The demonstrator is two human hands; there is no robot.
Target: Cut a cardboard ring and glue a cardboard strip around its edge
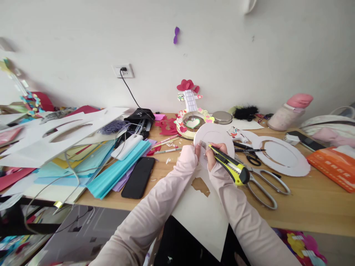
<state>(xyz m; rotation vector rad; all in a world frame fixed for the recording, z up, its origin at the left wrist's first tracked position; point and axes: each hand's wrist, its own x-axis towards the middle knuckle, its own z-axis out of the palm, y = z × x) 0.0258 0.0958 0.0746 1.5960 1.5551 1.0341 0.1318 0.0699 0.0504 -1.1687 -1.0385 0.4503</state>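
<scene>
Right hand [217, 153]'s wrapped snug round the cutter [230, 164], blade over the disc [215, 133] left of the scissors [256, 171]. Left hand [197, 150]'s pinching the disc's edge, I think; fingers mostly hidden.

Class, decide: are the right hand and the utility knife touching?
Touching: the head view shows the right hand gripping the utility knife near its blade end.
</scene>
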